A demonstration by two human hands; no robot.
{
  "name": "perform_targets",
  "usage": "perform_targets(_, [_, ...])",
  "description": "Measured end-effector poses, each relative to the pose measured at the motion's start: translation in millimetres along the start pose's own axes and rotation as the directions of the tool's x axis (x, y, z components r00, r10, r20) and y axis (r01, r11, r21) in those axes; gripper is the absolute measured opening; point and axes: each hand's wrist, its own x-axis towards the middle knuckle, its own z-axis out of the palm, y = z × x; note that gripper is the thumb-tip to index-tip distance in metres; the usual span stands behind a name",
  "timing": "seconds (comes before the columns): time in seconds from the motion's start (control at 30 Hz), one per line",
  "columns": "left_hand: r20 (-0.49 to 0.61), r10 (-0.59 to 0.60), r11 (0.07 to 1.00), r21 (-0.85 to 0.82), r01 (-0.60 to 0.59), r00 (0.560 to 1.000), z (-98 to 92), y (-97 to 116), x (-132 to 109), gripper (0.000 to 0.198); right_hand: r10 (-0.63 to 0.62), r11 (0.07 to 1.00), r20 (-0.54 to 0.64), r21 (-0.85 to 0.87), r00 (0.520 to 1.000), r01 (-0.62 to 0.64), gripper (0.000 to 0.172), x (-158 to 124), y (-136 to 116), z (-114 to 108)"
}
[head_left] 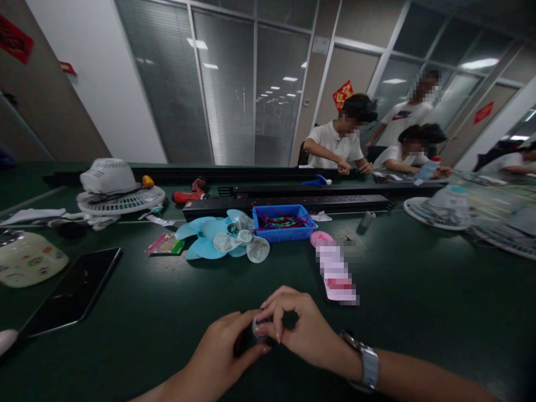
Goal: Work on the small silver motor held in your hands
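Pinching a small grey part [258,330] between the fingers of both hands, the person works well in front of a blue tray [288,234]. The left hand [224,343] brackets the part, thumb and forefinger closed about its side, while the right hand [304,324] arches over with its fingertips gathered at the top; whether they also nip something finer is too small to tell. A watch [369,365] circles the right wrist.

For good control, the left grip should probably be firm and low enough that the part cannot turn, leaving the right fingertips to make small, light movements. Resting both wrists on the green table [419,290] would likely steady them, and a slight tilt might open up the view, since the fingers cover much of the part.

Nearer than the blue tray and far to its left lies a dark tablet [77,290]; a pink item [330,262], partly blurred out, lies in front of the tray to the right. Pale blue fan blades [201,248] lie just beside the tray's left end. The tray itself holds tangled wires [282,221], and a metal cylinder [367,219] is apart to its right. Behind it runs a long black bar [221,206], with a red drill [188,196] to the left. Farthest off, beyond the tray and rightward, sits a co-worker [335,142] in a white shirt.
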Motion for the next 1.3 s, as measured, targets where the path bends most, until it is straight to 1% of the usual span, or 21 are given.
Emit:
perform_targets(0.1, [0.017, -0.009, 1.000, -0.005, 0.009, 1.000, -0.5, -0.2, 0.3, 0.033, 0.006, 1.000, 0.005, -0.020, 1.000, -0.006, 0.028, 1.9, 0.9, 1.2])
perform_targets(0.33, [0.022, -0.015, 1.000, 0.002, 0.015, 1.000, -2.2, 2.4, 2.1, 0.024, -0.006, 1.000, -0.013, -0.029, 1.000, 0.006, 0.031, 5.8, -0.3, 1.9])
perform_targets(0.43, [0.029, -0.020, 1.000, 0.006, 0.020, 0.999, -2.0, 1.6, 1.9, 0.030, -0.013, 1.000, -0.011, -0.008, 1.000, 0.013, 0.031, 3.8, 2.4, 0.9])
perform_targets(0.5, [0.034, -0.017, 1.000, 0.007, 0.017, 0.999, -1.3, 0.1, 1.3, 0.034, 0.010, 1.000, -0.010, 0.008, 1.000, -0.009, 0.030, 2.9, 3.7, 0.0])
perform_targets(0.63, [0.024, -0.011, 1.000, 0.026, 0.011, 1.000, -0.3, -2.0, 0.4, 0.034, 0.038, 0.999, 0.003, -0.002, 0.999, -0.038, 0.025, 2.8, 0.8, -2.1])
perform_targets(0.7, [0.013, -0.005, 1.000, 0.026, 0.004, 1.000, -0.3, -1.8, 0.6, 0.033, 0.012, 1.000, 0.033, -0.020, 0.999, -0.011, 0.022, 2.8, -2.5, -3.5])
perform_targets(0.87, [-0.008, 0.010, 1.000, 0.013, -0.009, 1.000, -0.2, -0.7, 0.9, 0.031, -0.107, 0.991, 0.113, -0.066, 0.988, 0.114, 0.019, 2.2, -6.6, -8.0])
perform_targets(0.97, [-0.012, 0.002, 1.000, 0.017, -0.002, 1.000, 1.2, -2.2, -0.2, 0.030, -0.124, 0.987, 0.141, -0.082, 0.982, 0.137, 0.019, 2.3, -6.4, -9.9])
perform_targets(1.17, [0.000, -0.010, 0.999, 0.048, 0.010, 1.000, 2.1, -3.2, -0.6, 0.028, -0.155, 0.983, 0.161, -0.074, 0.975, 0.169, 0.020, 4.1, -2.6, -11.6])
perform_targets(1.3, [0.026, -0.022, 0.999, 0.047, 0.021, 0.999, 0.7, -1.6, 0.4, 0.028, -0.176, 0.980, 0.137, -0.071, 0.975, 0.187, 0.020, 5.0, 1.9, -11.0])
